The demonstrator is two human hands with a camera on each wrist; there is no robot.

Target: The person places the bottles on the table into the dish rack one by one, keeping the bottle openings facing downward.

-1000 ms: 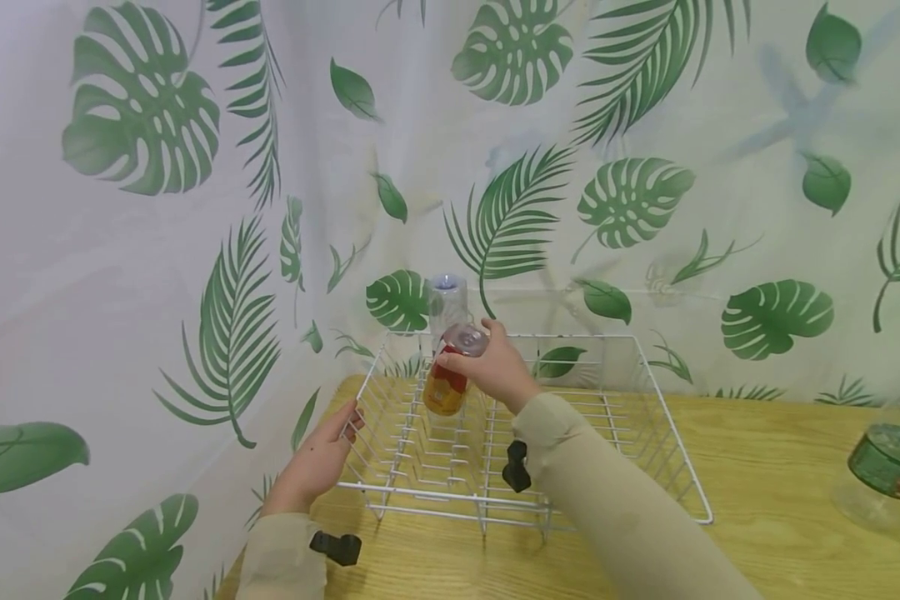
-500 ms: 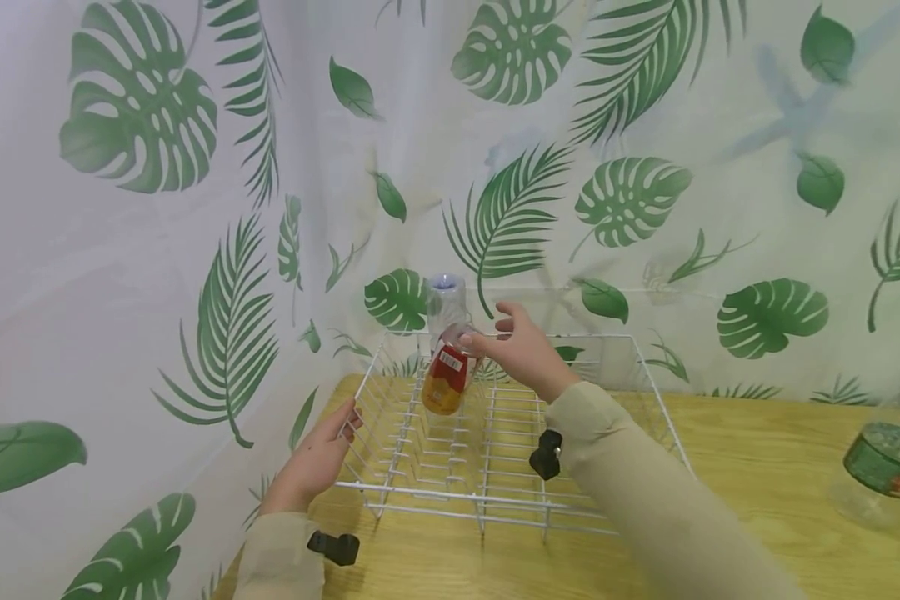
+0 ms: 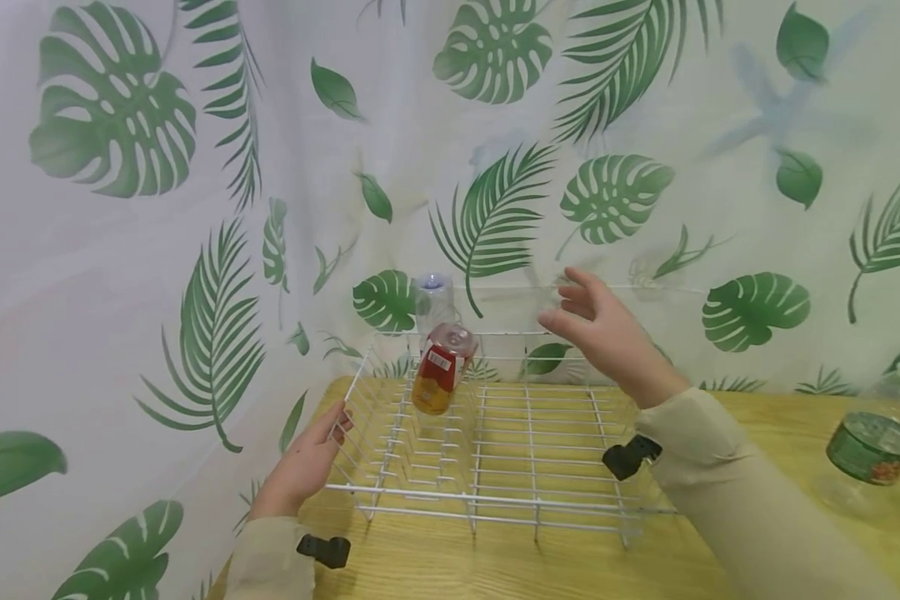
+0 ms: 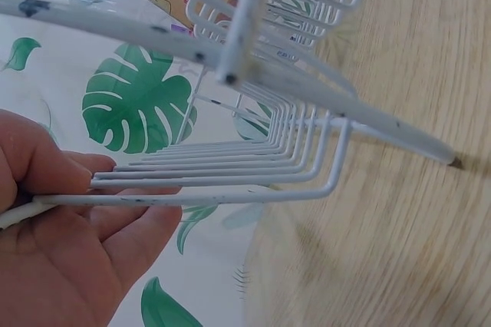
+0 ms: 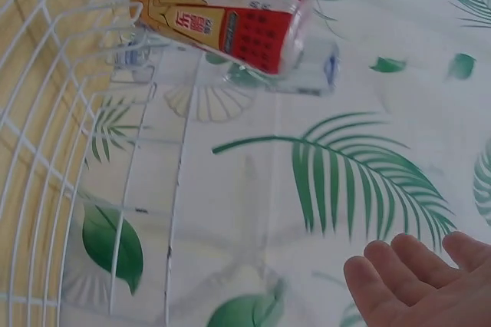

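Note:
A red-and-gold drink can (image 3: 439, 371) leans, tilted, among the wire prongs in the left part of a white wire dish rack (image 3: 536, 500). Directly behind it stands a clear, bottle-like container (image 3: 433, 302) with a bluish top. My left hand (image 3: 309, 457) holds the rack's left side; in the left wrist view the thumb lies over the wire and fingers pass beneath it. My right hand (image 3: 607, 337) is in the air above the rack's back right, fingers spread a little and holding nothing. In the right wrist view its fingertips (image 5: 362, 272) are apart from the can.
A clear plastic jar (image 3: 872, 446) with a green label stands on the wooden table (image 3: 412, 562) at the far right. A white leaf-print sheet (image 3: 390, 200) hangs close behind the rack and along its left side.
My right hand has let go of the can and moved right and up, away from it. The can stays leaning in the rack. My left hand keeps its hold; the head view has turned slightly right.

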